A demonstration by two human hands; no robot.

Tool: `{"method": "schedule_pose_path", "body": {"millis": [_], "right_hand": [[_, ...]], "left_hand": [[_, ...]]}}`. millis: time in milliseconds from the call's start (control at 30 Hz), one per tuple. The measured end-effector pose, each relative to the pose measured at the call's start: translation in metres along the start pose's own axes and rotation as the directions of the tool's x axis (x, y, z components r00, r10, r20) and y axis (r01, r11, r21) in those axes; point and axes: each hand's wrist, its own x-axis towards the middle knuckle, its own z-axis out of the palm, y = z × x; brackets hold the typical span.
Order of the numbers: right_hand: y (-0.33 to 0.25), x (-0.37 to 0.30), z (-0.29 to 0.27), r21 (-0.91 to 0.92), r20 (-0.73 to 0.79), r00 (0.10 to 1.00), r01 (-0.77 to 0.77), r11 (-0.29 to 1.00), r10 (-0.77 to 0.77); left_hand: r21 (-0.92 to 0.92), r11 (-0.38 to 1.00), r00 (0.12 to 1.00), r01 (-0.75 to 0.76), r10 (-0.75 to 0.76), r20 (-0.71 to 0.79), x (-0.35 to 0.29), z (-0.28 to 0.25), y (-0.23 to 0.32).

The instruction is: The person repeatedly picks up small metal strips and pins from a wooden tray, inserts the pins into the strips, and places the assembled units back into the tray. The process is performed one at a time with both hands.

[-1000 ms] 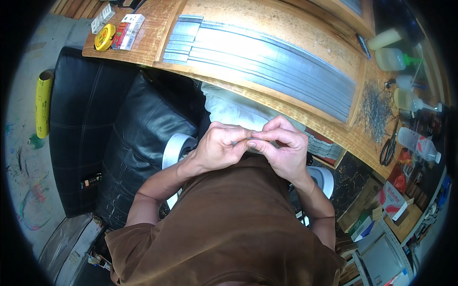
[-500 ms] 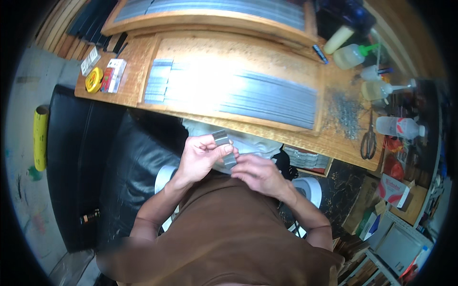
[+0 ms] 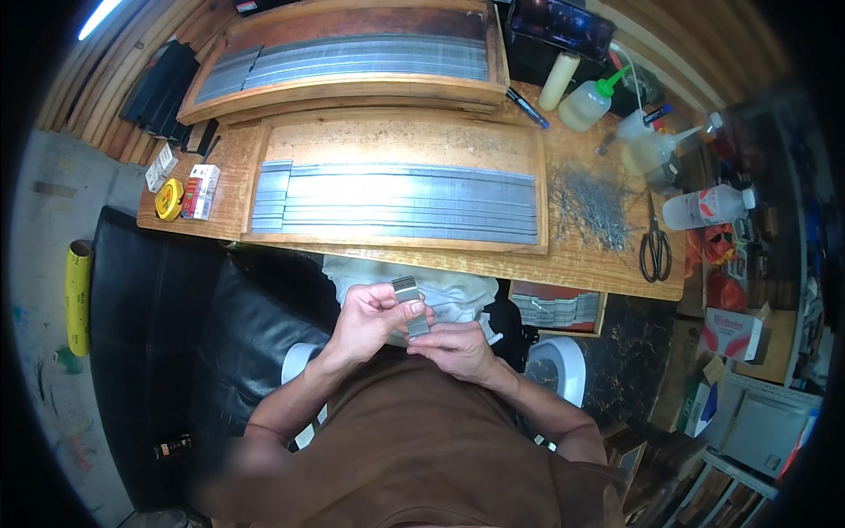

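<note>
My left hand (image 3: 366, 322) is closed round a small stack of thin grey metal strips (image 3: 405, 290), thumb across its front, above my lap. At the stack's lower end, the fingers of my right hand (image 3: 459, 350) pinch its edge. Both hands are just short of the table's near edge. Beyond them, a shallow wooden tray (image 3: 396, 136) lies on the table with rows of similar grey metal strips (image 3: 396, 204), glossy under the light. A second wooden tray (image 3: 352, 95) with more strips stands behind it.
On the table's right are a heap of thin wire-like bits (image 3: 591, 209), black-handled scissors (image 3: 655, 251), a clear bottle (image 3: 704, 209) and a green-tipped squeeze bottle (image 3: 588, 106). A yellow tape measure (image 3: 169, 200) lies at the left. An open drawer (image 3: 556, 310) holds metal strips.
My view has shifted, so the table sits further left and its far side shows more. My right hand's fingers have settled on the stack's lower end; the left keeps its grip.
</note>
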Motion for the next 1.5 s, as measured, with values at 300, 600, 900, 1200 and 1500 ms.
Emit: {"method": "schedule_pose_path", "body": {"millis": [300, 600, 900, 1200, 1500], "right_hand": [[-0.004, -0.011, -0.001, -0.280, -0.186, 0.954, 0.179, 0.943, -0.236], [0.017, -0.027, -0.002, 0.001, -0.302, 0.949, -0.097, 0.995, 0.092], [0.000, -0.024, 0.017, 0.070, -0.170, 0.982, -0.071, 0.995, 0.082], [-0.011, -0.019, 0.020, 0.079, -0.145, 0.982, -0.111, 0.991, 0.121], [-0.003, -0.020, 0.022, 0.031, -0.177, 0.977, -0.112, 0.993, 0.116]], "left_hand": [[-0.123, 0.971, 0.943, -0.207, 0.231, 0.237, 0.002, -0.011, 0.004], [0.002, 0.993, 0.990, -0.120, 0.120, 0.074, 0.008, -0.002, -0.008], [-0.211, 0.977, 0.999, 0.042, -0.042, 0.001, 0.004, 0.020, 0.020], [-0.048, 0.998, 0.999, -0.032, 0.034, 0.040, 0.003, 0.015, 0.018], [-0.301, 0.952, 0.999, 0.046, -0.038, 0.033, 0.002, 0.010, 0.017]]}}
